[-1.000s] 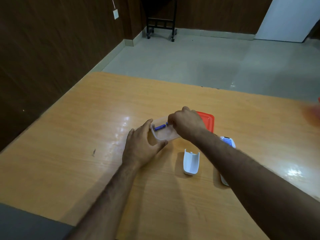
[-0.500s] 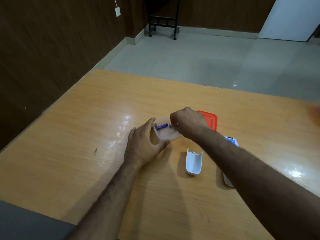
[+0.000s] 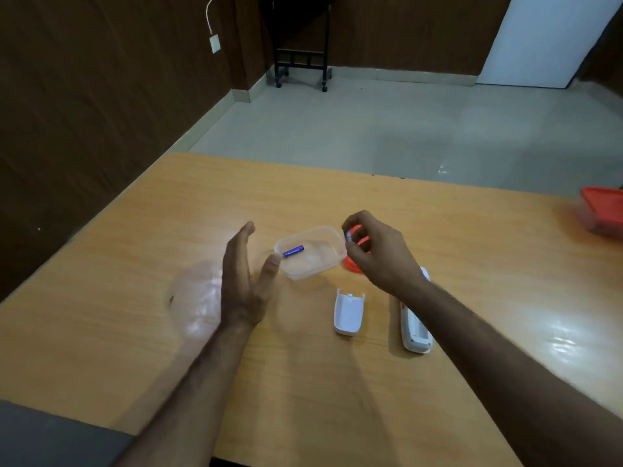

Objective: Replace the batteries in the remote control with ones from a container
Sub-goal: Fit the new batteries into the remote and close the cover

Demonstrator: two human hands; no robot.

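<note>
The right hand point(image 3: 377, 254) hangs just above the far corner of the small clear plastic container point(image 3: 310, 252), thumb and fingertips pinched on a blue battery point(image 3: 346, 234) of which only one end shows. The left hand point(image 3: 241, 281) stands open on its edge just left of the container, fingers straight, thumb tip near the container's rim but holding nothing. Half a second ago that left hand was cupped against the container's side to steady it and the right hand's fingers were down inside; now the left has let go and the right has come up with one battery. A second blue battery point(image 3: 293, 251) lies loose in the container. So the first fresh cell is out, and the likely next step is to carry it to the white remote control point(image 3: 416, 328), which lies with its battery bay up, partly under the right forearm. The white battery cover point(image 3: 349, 311) rests apart, between container and remote. An orange-red lid point(image 3: 350, 264) peeks out behind the right hand.

All this sits on a glossy light wooden table point(image 3: 337, 399). Another red-lidded box point(image 3: 601, 210) sits at the far right edge. Beyond is a pale tiled floor point(image 3: 371, 129), dark wood-panelled walls point(image 3: 101, 96) and a black wheeled stand point(image 3: 300, 62).
</note>
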